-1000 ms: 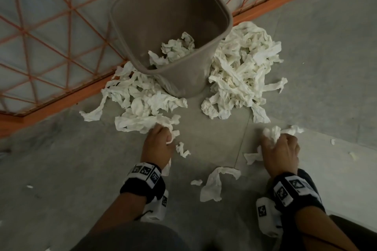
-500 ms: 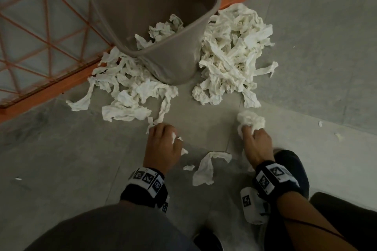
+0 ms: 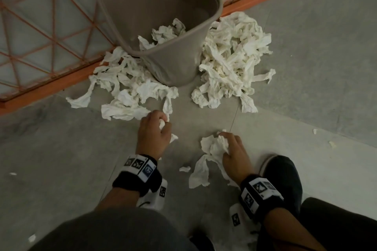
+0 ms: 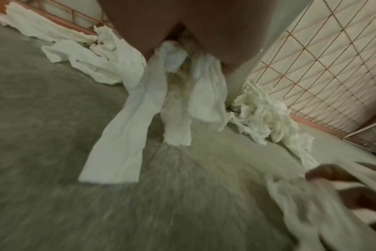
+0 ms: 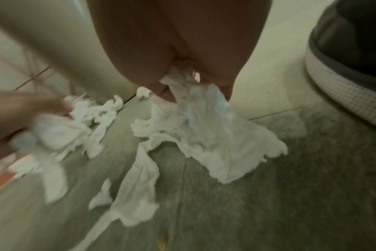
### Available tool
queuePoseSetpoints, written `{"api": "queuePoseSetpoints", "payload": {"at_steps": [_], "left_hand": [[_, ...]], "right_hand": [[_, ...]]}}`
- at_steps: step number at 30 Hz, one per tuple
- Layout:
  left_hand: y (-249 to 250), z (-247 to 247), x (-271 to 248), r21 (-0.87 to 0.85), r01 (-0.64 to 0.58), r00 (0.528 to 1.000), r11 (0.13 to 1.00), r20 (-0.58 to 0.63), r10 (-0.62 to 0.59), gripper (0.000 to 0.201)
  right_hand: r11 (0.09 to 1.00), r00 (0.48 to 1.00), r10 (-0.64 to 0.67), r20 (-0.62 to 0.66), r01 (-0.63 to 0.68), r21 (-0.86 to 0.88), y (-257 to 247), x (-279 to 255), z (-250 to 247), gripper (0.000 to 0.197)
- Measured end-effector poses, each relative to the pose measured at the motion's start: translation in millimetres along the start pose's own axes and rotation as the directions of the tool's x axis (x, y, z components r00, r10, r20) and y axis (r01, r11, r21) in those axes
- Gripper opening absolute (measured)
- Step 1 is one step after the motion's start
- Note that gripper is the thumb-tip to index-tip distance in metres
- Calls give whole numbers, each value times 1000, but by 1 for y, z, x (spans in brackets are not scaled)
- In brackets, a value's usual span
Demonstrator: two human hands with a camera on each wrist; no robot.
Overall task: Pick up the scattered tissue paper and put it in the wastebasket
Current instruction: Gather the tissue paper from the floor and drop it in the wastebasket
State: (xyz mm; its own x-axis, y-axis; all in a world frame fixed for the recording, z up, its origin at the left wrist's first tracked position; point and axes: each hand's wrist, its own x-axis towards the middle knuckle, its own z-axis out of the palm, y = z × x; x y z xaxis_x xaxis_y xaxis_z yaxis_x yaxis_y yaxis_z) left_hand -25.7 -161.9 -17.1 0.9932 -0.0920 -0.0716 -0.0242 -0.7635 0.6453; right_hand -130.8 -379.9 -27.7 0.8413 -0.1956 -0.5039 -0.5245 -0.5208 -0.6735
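Both hands have pulled back toward the body since a sec ago: the right hand (image 3: 234, 152), which was out near the right pile (image 3: 232, 61), now sits w/ its wad over the loose strip (image 3: 199, 175), and the left hand (image 3: 154, 134) has drawn off the left pile (image 3: 126, 89). Left hand is clenched round a small wad (image 3: 162, 123); in the wrist view, long tails (image 4: 127, 135) hang down from that grip to the floor (image 3: 61, 159). Right hand is curled on a bigger crumple (image 3: 214, 144), w/ torn sheets (image 5: 223, 144) trailing below the fingers. Bin (image 3: 167, 63) stands ahead of both grips, betw. the two piles, some tissue already in it; most of the tissue is on the floor yet, so the job looks early. Step in hand, prob.: gather, then lift to the bin. To do it well: bunch the tails up into each fist before lifting, else they'll likely drag or tear off. Sweep the strip and the scrap (image 3: 184, 168) just left of the right grip into the same load. Carry over the rim, let go well inside. Thin paper rips if tugged from under a pile, so scoop, don't yank.
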Motion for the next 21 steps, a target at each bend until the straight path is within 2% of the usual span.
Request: {"api": "queuePoseSetpoints", "payload": {"at_steps": [1,2,5,7,10,13,16,18,19,21], "left_hand": [[1,6,17,-5,33,999,999,-27,-34,17],[1,10,27,15,67,998,998,16,-67,26],[-1,21,49,153,64,971,986,219,-97,50],[-2,28,57,200,26,959,980,272,-81,41],[4,26,52,189,100,962,977,232,-143,24],[9,17,46,75,162,972,984,158,-172,22],[16,-1,42,16,97,995,995,-15,-96,17],[20,-14,39,-1,36,994,999,-102,-36,19],[20,-18,39,2,-2,993,1000,-120,2,24],[13,-23,44,52,-51,993,997,-107,56,45]], "right_hand": [[995,995,-61,74,67,-79,-3,7,-1,59],[981,986,-82,146,106,-162,-4,1,4,58],[867,962,-102,254,211,-452,-10,-14,26,67],[811,958,-98,269,234,-537,-11,-21,43,72],[755,953,-148,265,282,-593,-1,-31,56,67],[753,944,-213,250,322,-574,10,-33,57,49],[826,956,-176,233,273,-494,9,-28,53,48],[924,974,-137,177,191,-332,4,-25,46,38],[964,987,-115,108,137,-229,0,-22,41,29],[998,999,-40,-10,39,-50,-9,-12,26,14]]}}
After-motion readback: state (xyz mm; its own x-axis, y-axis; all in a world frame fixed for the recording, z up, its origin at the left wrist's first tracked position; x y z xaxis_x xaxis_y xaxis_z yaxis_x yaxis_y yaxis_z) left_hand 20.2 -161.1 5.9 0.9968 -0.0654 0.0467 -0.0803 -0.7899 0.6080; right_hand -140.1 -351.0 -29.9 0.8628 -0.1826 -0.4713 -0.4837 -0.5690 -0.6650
